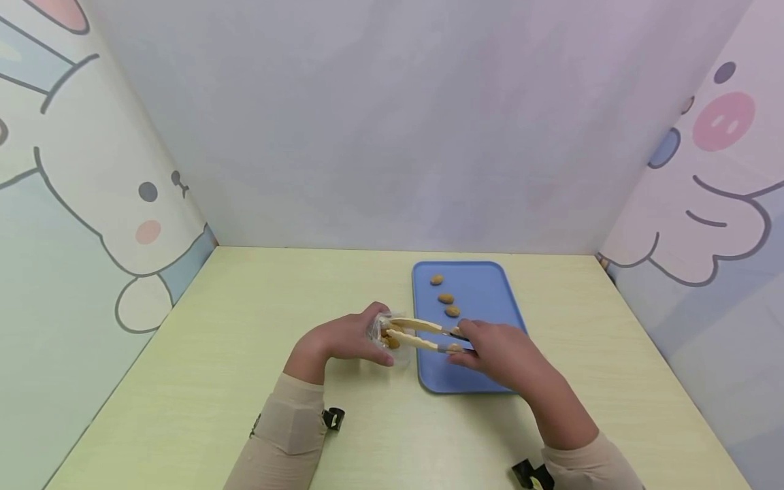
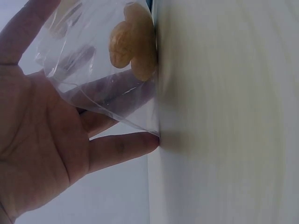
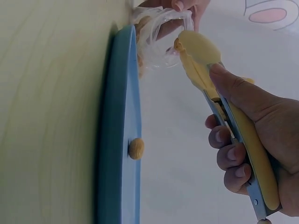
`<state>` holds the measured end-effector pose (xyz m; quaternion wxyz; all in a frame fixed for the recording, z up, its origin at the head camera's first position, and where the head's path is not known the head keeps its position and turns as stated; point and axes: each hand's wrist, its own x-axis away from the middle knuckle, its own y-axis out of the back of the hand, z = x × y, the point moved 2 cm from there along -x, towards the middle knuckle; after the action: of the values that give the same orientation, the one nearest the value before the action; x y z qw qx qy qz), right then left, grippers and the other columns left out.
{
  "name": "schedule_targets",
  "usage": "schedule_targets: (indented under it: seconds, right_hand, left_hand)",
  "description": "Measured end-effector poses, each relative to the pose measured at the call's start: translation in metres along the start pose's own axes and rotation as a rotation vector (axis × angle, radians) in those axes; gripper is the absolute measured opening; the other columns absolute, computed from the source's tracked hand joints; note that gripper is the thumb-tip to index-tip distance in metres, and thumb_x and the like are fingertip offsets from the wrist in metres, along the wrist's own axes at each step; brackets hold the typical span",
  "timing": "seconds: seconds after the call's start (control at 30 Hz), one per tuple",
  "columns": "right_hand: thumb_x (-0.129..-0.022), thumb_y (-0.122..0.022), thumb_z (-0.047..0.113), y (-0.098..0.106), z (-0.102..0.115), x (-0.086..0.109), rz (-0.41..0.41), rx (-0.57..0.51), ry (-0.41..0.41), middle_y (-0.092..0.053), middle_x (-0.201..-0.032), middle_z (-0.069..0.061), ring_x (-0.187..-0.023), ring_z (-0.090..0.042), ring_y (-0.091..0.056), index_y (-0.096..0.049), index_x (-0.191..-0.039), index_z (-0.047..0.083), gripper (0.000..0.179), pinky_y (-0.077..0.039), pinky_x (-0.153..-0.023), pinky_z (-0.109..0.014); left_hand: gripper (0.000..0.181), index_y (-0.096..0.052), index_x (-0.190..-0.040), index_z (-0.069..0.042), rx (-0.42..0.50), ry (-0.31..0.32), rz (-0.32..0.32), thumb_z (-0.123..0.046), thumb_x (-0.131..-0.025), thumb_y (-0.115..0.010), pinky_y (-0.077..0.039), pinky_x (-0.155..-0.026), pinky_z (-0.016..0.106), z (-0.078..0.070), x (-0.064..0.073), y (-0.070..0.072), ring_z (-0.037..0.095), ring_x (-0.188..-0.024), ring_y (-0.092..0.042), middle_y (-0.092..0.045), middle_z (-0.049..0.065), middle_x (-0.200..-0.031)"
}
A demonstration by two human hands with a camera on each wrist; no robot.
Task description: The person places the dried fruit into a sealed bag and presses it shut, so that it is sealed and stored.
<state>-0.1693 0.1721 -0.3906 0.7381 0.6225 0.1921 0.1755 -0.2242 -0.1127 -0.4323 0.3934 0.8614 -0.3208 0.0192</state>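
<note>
My left hand holds a clear plastic bag with its thumb and fingers around the sides. Inside lie several peanuts in their shells. The bag stands on the table just left of a blue tray, its mouth facing the tongs. My right hand grips yellow-tipped tongs over the tray. In the head view the tong ends reach the bag's mouth. A brown bit, perhaps a peanut, shows at the tips in the right wrist view. Several peanuts lie along the tray's left side.
The pale wooden table meets a plain grey back wall. Side walls carry cartoon animals. Both sleeves have black clips near the wrist. The tray's raised rim stands between bag and tray floor.
</note>
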Motion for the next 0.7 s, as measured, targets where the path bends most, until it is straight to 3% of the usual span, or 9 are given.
schedule_targets:
  seconds: [0.3,0.7]
  right_hand:
    - [-0.081,-0.073,0.052,0.000,0.001,0.000,-0.019,0.000,0.018,-0.054,-0.076,0.015,-0.057,0.001,-0.045,-0.059,-0.101,0.020,0.041,-0.038,-0.051,-0.023]
    - [-0.076,-0.072,0.063,0.017,-0.019,0.007,-0.024,-0.080,-0.101,-0.044,-0.071,0.008,-0.053,-0.009,-0.038,-0.048,-0.091,0.020,0.051,-0.032,-0.049,-0.028]
  left_hand:
    - [0.080,-0.037,-0.131,-0.035,0.000,0.001,0.001,-0.055,-0.069,-0.083,-0.042,-0.079,0.037,-0.001,0.001,0.001,0.018,-0.086,-0.054,-0.060,-0.002,-0.098]
    - [0.085,-0.037,-0.134,-0.031,-0.015,0.004,-0.004,-0.057,-0.068,-0.083,-0.044,-0.084,0.039,0.002,-0.002,0.000,0.016,-0.091,-0.056,-0.061,-0.004,-0.100]
